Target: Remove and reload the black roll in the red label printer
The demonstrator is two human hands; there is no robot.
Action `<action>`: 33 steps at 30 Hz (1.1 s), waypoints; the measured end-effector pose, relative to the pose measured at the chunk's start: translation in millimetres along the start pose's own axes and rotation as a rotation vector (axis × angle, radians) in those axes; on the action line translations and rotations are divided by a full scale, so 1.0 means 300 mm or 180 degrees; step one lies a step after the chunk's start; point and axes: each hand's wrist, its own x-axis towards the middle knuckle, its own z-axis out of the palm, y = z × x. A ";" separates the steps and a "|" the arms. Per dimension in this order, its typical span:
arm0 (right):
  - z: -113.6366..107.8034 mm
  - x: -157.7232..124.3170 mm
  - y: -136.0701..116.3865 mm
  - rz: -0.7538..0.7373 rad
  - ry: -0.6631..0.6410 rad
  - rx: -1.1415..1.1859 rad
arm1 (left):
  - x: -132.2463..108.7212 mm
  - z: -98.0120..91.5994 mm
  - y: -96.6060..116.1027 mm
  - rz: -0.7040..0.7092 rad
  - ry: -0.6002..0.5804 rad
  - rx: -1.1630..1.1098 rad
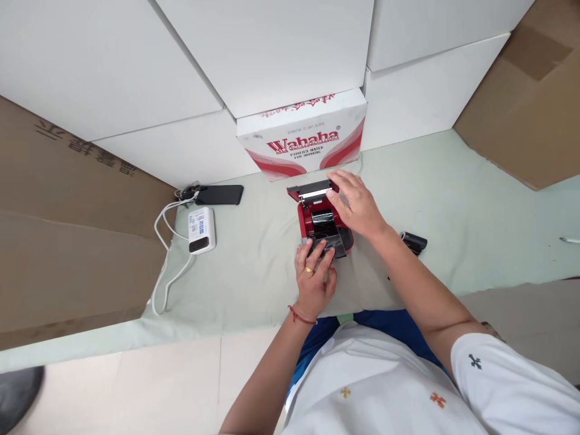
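Note:
A small red-and-black machine with a hinged lid, which looks like a label printer, lies on the cloth in front of me. Its lid is raised at the far side, and a shiny black roll sits inside. From the roll, black film comes out over the near edge. My left hand is closed over that film and the near left corner, fingertips on top and a ring on one finger. My right hand pinches the right end of the lid between thumb and fingers.
A white Wahaha carton stands behind the machine. To the left are a white power bank with a cable and a black phone. A black roll lies beyond my right forearm. Brown cardboard flanks both sides.

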 end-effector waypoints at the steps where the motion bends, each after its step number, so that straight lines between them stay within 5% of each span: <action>1: -0.002 -0.018 -0.005 0.0004 0.0017 0.0059 | -0.008 0.000 0.002 -0.0062 -0.0033 -0.0009; 7: -0.031 -0.168 -0.047 -0.0072 0.0075 0.0366 | -0.008 -0.020 0.008 -0.0065 0.0204 -0.0021; 13: 0.004 -0.268 -0.028 0.0076 -0.0001 0.0429 | 0.130 -0.093 -0.028 -0.0282 0.0230 -0.0450; 17: 0.031 -0.288 -0.029 0.0151 0.0170 0.0416 | 0.178 -0.090 -0.065 -0.0661 0.0000 -0.0842; 25: 0.052 -0.293 -0.040 0.0344 0.0196 0.0261 | 0.157 -0.054 -0.103 -0.0947 0.0128 -0.1142; 33: 0.035 -0.325 -0.111 0.0233 0.0014 0.0153 | 0.210 -0.064 -0.157 -0.1383 0.0333 -0.2287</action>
